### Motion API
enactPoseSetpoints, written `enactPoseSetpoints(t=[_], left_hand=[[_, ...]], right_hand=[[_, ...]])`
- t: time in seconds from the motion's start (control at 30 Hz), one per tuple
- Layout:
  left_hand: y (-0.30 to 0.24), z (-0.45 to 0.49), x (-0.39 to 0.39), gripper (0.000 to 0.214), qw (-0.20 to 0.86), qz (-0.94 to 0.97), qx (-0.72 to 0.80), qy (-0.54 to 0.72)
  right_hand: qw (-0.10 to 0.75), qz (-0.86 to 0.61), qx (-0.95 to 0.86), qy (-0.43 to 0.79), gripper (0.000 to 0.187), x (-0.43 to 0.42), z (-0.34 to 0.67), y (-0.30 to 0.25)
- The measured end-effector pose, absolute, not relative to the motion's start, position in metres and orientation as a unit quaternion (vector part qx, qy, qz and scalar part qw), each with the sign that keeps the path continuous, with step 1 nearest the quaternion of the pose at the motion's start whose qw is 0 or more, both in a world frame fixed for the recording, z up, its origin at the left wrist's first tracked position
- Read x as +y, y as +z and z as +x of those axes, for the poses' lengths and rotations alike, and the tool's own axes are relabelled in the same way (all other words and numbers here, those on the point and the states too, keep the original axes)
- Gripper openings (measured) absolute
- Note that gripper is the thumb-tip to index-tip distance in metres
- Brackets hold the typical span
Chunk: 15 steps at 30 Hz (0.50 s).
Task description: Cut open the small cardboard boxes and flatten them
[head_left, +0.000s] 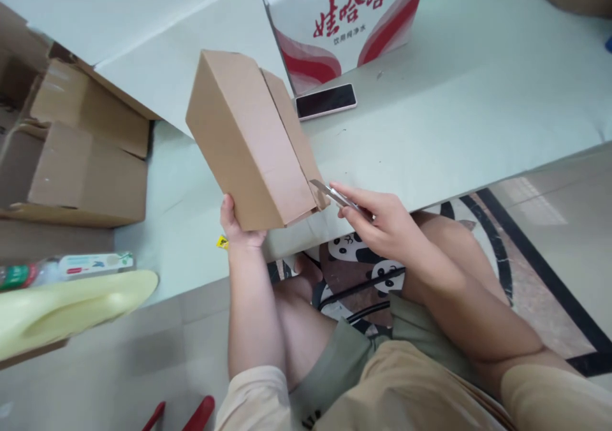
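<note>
A brown cardboard box (234, 144) is tilted up over the pale table, its seam side facing right. My left hand (239, 227) grips the box's lower end, the thumb on its left face and the other fingers mostly hidden beneath. Between the thumb and fingers of my right hand (377, 217) is a utility knife (342, 198). Its blade tip meets the lower right part of the box, by the seam near the corner; whether it has gone into the cardboard I cannot tell.
Behind the box lies a phone (326, 101), in front of a white and red carton (349, 29). Opened cardboard boxes (86, 169) stand at the left, near a pale yellow curved object (76, 310). The table's front edge (478, 179) runs above my lap.
</note>
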<state>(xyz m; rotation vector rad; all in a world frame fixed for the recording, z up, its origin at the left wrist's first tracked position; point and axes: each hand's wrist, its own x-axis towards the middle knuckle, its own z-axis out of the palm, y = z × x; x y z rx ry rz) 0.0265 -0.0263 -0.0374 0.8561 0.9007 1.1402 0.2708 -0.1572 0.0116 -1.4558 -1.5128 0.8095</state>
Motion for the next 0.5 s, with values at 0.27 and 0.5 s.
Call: enactPoseSetpoints(t=[0.27, 0.5], left_hand=[[-0.039, 0.037, -0.026, 0.054, 0.634, 0.408, 0.369, 0.543], [-0.038, 0.040, -0.029, 0.057, 0.576, 0.448, 0.416, 0.542]], right_hand=[[0.369, -0.630, -0.630, 0.264, 0.050, -0.155, 0.282, 0.004], [0.301, -0.638, -0.648, 0.286, 0.050, -0.153, 0.286, 0.002]])
